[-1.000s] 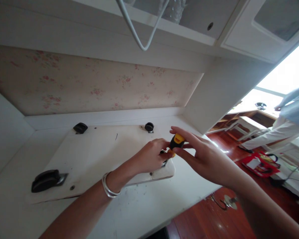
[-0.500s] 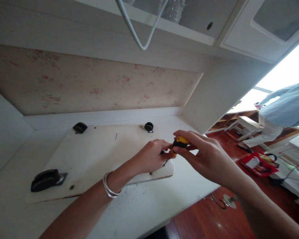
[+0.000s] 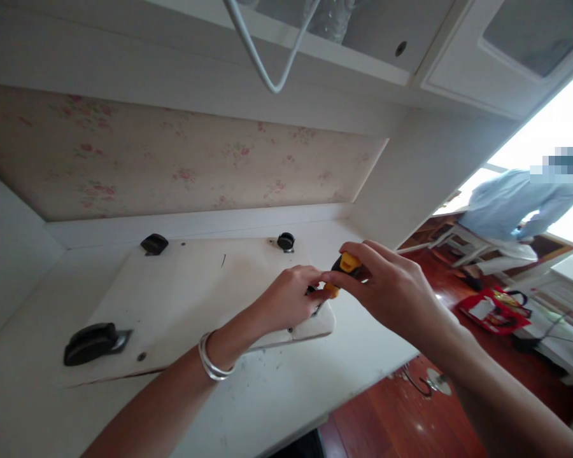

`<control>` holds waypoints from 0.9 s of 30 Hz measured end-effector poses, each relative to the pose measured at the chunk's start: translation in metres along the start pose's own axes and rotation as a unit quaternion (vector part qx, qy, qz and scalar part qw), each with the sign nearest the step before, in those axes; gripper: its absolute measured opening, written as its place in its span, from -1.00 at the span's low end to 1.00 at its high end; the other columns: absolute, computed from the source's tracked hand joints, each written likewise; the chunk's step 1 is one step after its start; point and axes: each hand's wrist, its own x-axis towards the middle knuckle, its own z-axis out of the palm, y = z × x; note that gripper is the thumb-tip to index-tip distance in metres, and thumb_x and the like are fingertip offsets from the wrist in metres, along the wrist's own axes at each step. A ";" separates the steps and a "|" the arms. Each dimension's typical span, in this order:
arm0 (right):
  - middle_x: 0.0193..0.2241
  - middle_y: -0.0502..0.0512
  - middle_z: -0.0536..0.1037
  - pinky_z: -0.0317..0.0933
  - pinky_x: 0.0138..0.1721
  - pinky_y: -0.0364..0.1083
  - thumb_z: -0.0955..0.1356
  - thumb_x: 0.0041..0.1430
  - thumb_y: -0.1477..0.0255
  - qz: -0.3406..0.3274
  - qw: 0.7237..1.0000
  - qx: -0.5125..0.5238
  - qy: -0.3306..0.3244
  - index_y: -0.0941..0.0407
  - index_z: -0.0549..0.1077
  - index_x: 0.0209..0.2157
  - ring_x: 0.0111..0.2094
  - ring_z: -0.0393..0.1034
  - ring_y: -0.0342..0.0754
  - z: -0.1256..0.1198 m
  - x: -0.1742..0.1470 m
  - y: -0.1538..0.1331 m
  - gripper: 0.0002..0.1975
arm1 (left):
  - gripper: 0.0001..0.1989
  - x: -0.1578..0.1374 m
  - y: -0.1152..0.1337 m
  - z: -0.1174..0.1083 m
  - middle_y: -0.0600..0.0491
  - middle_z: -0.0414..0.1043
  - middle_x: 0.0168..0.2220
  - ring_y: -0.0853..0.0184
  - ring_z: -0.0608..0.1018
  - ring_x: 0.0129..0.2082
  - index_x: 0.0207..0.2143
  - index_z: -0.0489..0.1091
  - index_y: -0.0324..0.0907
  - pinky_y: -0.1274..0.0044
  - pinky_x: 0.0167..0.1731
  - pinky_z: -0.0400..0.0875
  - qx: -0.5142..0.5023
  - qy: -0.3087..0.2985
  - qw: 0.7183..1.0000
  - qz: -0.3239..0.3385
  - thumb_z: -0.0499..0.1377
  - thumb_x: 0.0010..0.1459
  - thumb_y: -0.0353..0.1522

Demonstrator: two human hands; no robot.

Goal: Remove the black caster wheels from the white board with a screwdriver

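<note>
My right hand (image 3: 386, 280) is closed around the yellow-and-black handle of a screwdriver (image 3: 349, 262), held at the right end of a white board (image 3: 186, 292). Just beside it, my left hand (image 3: 293, 292), with silver bangles at the wrist, is closed at the board's near right corner. A black caster (image 3: 311, 290), mostly hidden, shows between its fingers, and the fingertips come close to the screwdriver's lower yellow part. The screwdriver's tip is out of sight. Other black casters stand on the board: one at front left (image 3: 93, 343), one at back left (image 3: 154, 243), one at back right (image 3: 285, 242).
The board lies on a white desktop (image 3: 267, 401) below a white cabinet (image 3: 353, 95) with a hanging white cable (image 3: 275, 86). A floral panel (image 3: 186, 159) lines the back. At right, a person in light blue (image 3: 501, 197) bends near a stool; a red bag (image 3: 494, 310) sits nearby.
My right hand has turned slightly on the screwdriver handle, its thumb now further left. The left hand stays nearly in place. The person in the background has shifted and bent over.
</note>
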 end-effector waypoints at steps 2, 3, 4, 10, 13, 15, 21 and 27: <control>-0.30 0.05 0.51 0.28 -0.36 -0.09 0.29 0.24 0.13 0.011 0.999 0.027 -0.034 0.07 0.37 -0.09 -0.39 0.44 -0.08 0.000 0.001 -0.001 -0.66 | -0.85 -0.001 -0.001 0.000 0.10 0.52 -0.30 0.39 0.50 -0.32 -0.23 0.52 -0.11 0.58 -0.29 0.36 -0.009 0.007 1.000 0.000 0.18 0.15 -0.44; -0.25 0.05 0.51 0.29 -0.34 -0.10 0.28 0.26 0.15 0.016 0.996 0.055 -0.061 0.05 0.33 -0.02 -0.38 0.46 -0.10 -0.001 0.002 -0.002 -0.65 | -0.84 -0.003 -0.001 -0.001 0.09 0.52 -0.30 0.39 0.50 -0.31 -0.23 0.52 -0.10 0.58 -0.29 0.36 -0.012 0.009 1.000 0.000 0.17 0.16 -0.44; -0.21 0.04 0.52 0.31 -0.32 -0.11 0.27 0.28 0.19 0.019 0.993 0.082 -0.087 0.02 0.29 0.05 -0.36 0.48 -0.12 -0.002 0.002 -0.003 -0.64 | -0.83 -0.005 -0.001 -0.002 0.09 0.53 -0.29 0.39 0.51 -0.30 -0.22 0.52 -0.11 0.58 -0.28 0.37 -0.014 0.014 1.000 -0.003 0.17 0.16 -0.43; -0.21 0.00 0.55 0.32 -0.34 -0.12 0.26 0.30 0.29 0.025 0.991 0.093 -0.095 -0.03 0.26 0.07 -0.32 0.52 -0.10 -0.017 -0.003 -0.018 -0.68 | -0.75 -0.043 -0.005 -0.018 0.02 0.52 -0.14 0.37 0.53 -0.26 -0.07 0.47 -0.14 0.54 -0.22 0.41 -0.035 0.079 0.993 -0.078 0.12 0.24 -0.32; -0.26 -0.01 0.55 0.30 -0.38 -0.17 0.28 0.28 0.32 0.000 0.993 0.108 -0.052 0.01 0.26 0.06 -0.36 0.50 -0.15 -0.024 -0.004 -0.032 -0.68 | -0.76 -0.075 -0.015 -0.022 0.05 0.52 -0.18 0.37 0.51 -0.27 -0.11 0.47 -0.12 0.54 -0.21 0.41 -0.030 0.124 0.985 -0.119 0.09 0.26 -0.27; -0.28 0.01 0.54 0.30 -0.38 -0.19 0.28 0.28 0.35 -0.036 0.992 0.117 -0.034 0.06 0.25 0.06 -0.37 0.49 -0.16 -0.022 -0.001 -0.040 -0.67 | -0.78 -0.094 -0.024 -0.023 0.07 0.51 -0.22 0.38 0.50 -0.28 -0.13 0.47 -0.10 0.55 -0.23 0.40 -0.014 0.147 0.978 -0.145 0.09 0.27 -0.26; -0.28 0.05 0.52 0.29 -0.36 -0.11 0.29 0.24 0.39 -0.101 0.994 0.046 -0.026 0.16 0.31 0.02 -0.39 0.46 -0.12 0.009 0.024 -0.052 -0.68 | -0.79 -0.127 -0.048 -0.022 0.07 0.49 -0.24 0.38 0.50 -0.29 -0.15 0.45 -0.11 0.55 -0.24 0.38 0.033 0.177 0.968 -0.173 0.06 0.29 -0.27; -0.29 0.02 0.51 0.17 -0.42 -0.09 0.25 0.20 0.43 -0.129 0.987 -0.009 -0.091 0.14 0.33 -0.03 -0.43 0.40 -0.10 0.023 0.040 -0.058 -0.71 | -0.80 -0.128 -0.055 -0.024 0.06 0.49 -0.24 0.35 0.50 -0.24 -0.17 0.45 -0.10 0.51 -0.19 0.37 0.054 0.178 0.970 -0.154 0.06 0.29 -0.29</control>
